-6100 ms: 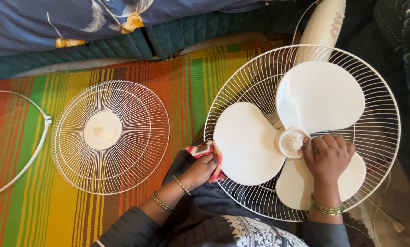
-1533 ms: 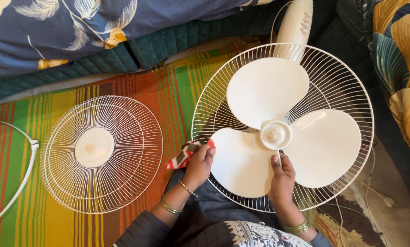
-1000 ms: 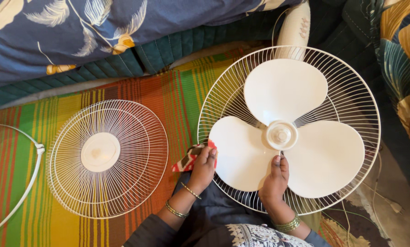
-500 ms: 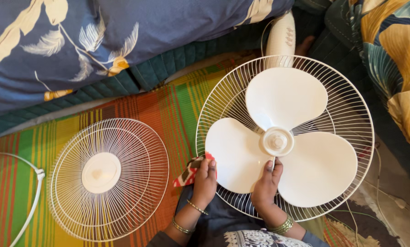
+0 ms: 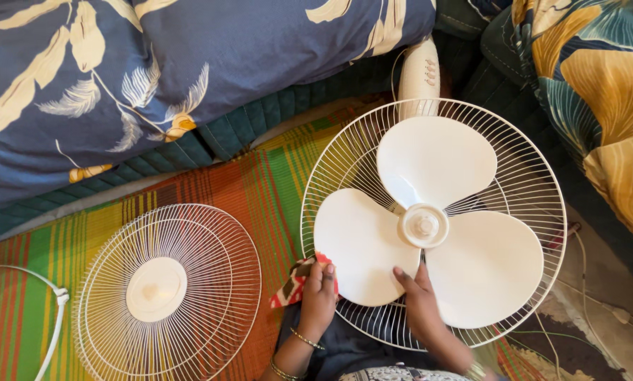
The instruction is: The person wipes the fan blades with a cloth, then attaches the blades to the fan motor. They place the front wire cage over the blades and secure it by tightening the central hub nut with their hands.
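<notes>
A white fan lies face up with its rear wire guard around three white blades. My left hand grips a red patterned cloth against the edge of the lower left blade. My right hand rests on that same blade's lower edge, just below the round hub, fingers spread on the plastic.
The fan's detached front guard lies flat on the striped mat to the left. A white ring sits at the far left. Blue leaf-print bedding lies behind, a patterned cushion at right, and a cable with a plug at lower right.
The view has tilted up, so everything sits lower in frame. My right hand has slid from beneath the hub down and left along the blade's lower edge. The left hand stays on the cloth.
</notes>
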